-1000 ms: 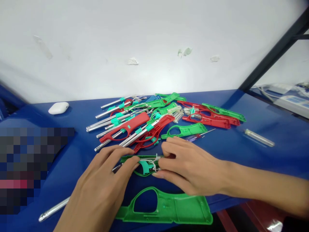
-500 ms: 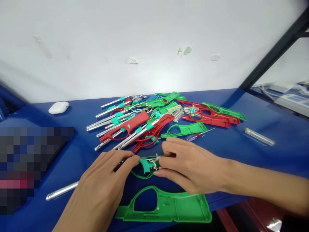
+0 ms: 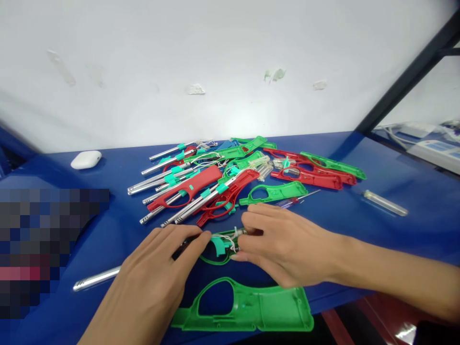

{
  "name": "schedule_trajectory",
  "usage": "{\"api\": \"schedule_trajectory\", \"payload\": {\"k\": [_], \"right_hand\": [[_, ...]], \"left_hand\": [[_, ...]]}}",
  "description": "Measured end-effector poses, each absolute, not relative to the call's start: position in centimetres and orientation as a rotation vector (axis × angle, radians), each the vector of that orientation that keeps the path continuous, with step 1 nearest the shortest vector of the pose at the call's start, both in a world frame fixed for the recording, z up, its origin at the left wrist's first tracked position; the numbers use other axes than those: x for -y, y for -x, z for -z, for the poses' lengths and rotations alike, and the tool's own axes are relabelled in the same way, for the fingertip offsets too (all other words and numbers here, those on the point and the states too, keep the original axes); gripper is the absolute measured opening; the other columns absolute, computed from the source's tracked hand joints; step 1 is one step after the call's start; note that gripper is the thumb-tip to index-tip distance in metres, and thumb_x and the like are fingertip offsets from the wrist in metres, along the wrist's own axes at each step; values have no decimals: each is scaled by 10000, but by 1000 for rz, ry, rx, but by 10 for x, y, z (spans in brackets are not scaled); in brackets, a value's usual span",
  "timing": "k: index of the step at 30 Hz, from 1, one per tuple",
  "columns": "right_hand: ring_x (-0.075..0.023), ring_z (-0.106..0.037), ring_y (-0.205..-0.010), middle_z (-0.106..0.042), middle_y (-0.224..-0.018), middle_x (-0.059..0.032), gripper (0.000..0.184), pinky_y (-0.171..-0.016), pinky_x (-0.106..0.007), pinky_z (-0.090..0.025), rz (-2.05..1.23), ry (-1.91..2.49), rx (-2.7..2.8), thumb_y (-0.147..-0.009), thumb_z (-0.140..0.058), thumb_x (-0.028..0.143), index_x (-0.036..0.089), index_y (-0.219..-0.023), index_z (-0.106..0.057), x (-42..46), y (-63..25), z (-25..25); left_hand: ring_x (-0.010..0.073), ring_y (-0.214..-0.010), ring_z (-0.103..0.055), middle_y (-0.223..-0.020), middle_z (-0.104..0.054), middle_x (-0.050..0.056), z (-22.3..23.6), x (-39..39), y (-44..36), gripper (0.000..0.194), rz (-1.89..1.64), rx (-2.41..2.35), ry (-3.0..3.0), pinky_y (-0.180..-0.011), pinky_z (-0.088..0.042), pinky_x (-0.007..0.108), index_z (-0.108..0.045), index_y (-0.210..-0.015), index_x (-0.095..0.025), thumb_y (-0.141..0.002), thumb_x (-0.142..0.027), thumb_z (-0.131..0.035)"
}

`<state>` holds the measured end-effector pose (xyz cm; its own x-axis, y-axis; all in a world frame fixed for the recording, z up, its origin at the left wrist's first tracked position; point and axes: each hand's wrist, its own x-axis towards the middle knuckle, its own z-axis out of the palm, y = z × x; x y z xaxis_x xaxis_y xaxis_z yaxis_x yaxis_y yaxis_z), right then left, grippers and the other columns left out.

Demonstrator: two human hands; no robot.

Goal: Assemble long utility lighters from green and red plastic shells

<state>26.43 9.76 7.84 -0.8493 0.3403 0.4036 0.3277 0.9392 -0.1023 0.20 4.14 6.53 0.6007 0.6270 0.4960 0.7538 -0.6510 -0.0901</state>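
Between my hands lies a partly assembled long-neck lighter (image 3: 214,261), its green handle open and its loop showing. A teal trigger (image 3: 218,246) and thin white wires (image 3: 228,237) sit inside. My left hand (image 3: 151,273) is closed around the front end, where the silver tube (image 3: 96,279) comes out to the left. Fingers bent, my right hand (image 3: 293,247) grips the rear of the handle and hides most of it. Just in front of me, a separate green handle half (image 3: 276,309) rests with its hollow side up.
Behind my hands is a pile of lighter parts with red handles (image 3: 206,179) and silver tubes. Red and green shells (image 3: 316,177), a purple screwdriver (image 3: 287,203) and a clear tube (image 3: 386,202) lie to the right. A white case (image 3: 86,159) stands at left.
The lighter and its silver tube have shifted slightly to the right, with my left hand's fingertips moving along. My right hand keeps nearly the same place and grip.
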Motion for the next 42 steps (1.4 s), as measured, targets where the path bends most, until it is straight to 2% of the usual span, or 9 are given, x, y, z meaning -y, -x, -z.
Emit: {"api": "schedule_trajectory", "payload": {"k": [5,9,14,18,22,26,34,42], "right_hand": [[-176,-382,-669,-491,-733,-17,557,-648,-307,-382,-19,487,2682,-1174,-349,283,159,-733,-666,-99,-265,-79],[-175,-396,-676,-498,-748,-20,559,-656,-299,-390,-50,477,2690,-1180,-326,287,166,-742,-651,-100,-266,-81],[-181,-378,-674,-506,-759,-19,505,-642,-311,-358,-15,474,2710,-1166,-388,289,175,-756,-661,-100,-269,-81],[-188,-388,-680,-527,-749,-14,479,-655,-341,-339,37,468,2732,-1153,-446,309,182,-752,-675,-101,-271,-79],[-184,-402,-689,-542,-762,-11,475,-689,-343,-353,33,493,2736,-1149,-474,340,180,-746,-666,-102,-273,-78],[-175,-396,-682,-492,-758,13,423,-694,-336,-344,-86,522,2733,-1126,-516,386,185,-775,-642,-104,-276,-81],[-193,-409,-710,-526,-787,6,371,-702,-342,-310,3,527,2764,-1149,-453,301,204,-848,-646,-105,-277,-84],[-187,-353,-681,-492,-779,8,308,-689,-342,-268,64,503,2773,-1108,-504,236,214,-858,-682,-104,-276,-83]], "left_hand": [[194,-876,-740,-1069,-765,31,-65,-42,-4,457,655,1140,2533,-790,-580,348,-674,-1213,-226,-917,-8,-403],[195,-902,-736,-1087,-769,31,-64,-40,-3,494,669,1150,2544,-806,-580,340,-694,-1219,-230,-886,4,-413],[215,-895,-718,-1090,-767,49,-62,-39,-3,518,664,1119,2562,-785,-584,362,-705,-1222,-217,-842,18,-442],[205,-891,-700,-1069,-763,43,-64,-42,-7,514,698,1110,2568,-758,-575,332,-704,-1205,-221,-846,24,-430],[198,-940,-680,-1092,-753,47,-65,-42,-6,521,720,1100,2598,-805,-561,315,-706,-1230,-208,-867,48,-434],[201,-1000,-664,-1131,-738,56,-64,-40,-3,502,687,1102,2621,-863,-545,324,-693,-1255,-196,-906,42,-423],[208,-981,-669,-1115,-748,63,-63,-39,-4,493,680,1099,2611,-843,-563,332,-703,-1234,-183,-887,40,-433],[199,-995,-672,-1124,-716,69,-59,-38,1,517,659,1115,2618,-841,-581,332,-675,-1283,-186,-876,26,-438]]}}
